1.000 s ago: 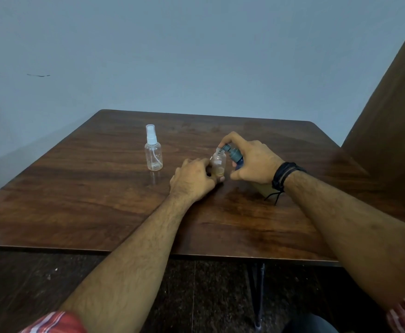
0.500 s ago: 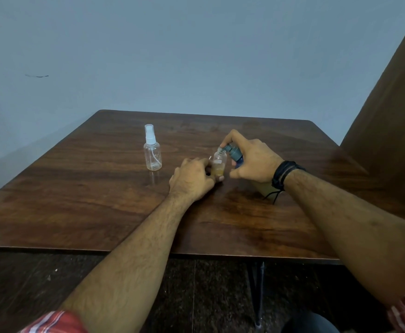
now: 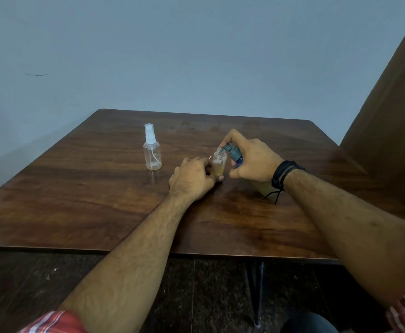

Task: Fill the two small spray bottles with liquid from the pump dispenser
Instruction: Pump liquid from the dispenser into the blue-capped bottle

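Fingers [image 3: 230, 138] of the right hand [image 3: 254, 162] gripped the pump dispenser [image 3: 234, 153]; left hand [image 3: 192, 179] held the open spray bottle [image 3: 219, 164]; a misaligned nozzle could spill onto the tabletop [image 3: 100, 188].

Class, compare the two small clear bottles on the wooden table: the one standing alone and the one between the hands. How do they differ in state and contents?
The lone spray bottle wears its white spray cap; the held bottle has an open neck. The lone spray bottle looks nearly empty, while the held bottle contains amber liquid. The lone spray bottle stands untouched, whereas the left hand steadies the held bottle as the right hand works the pump dispenser at its mouth. Both are small, clear and upright.
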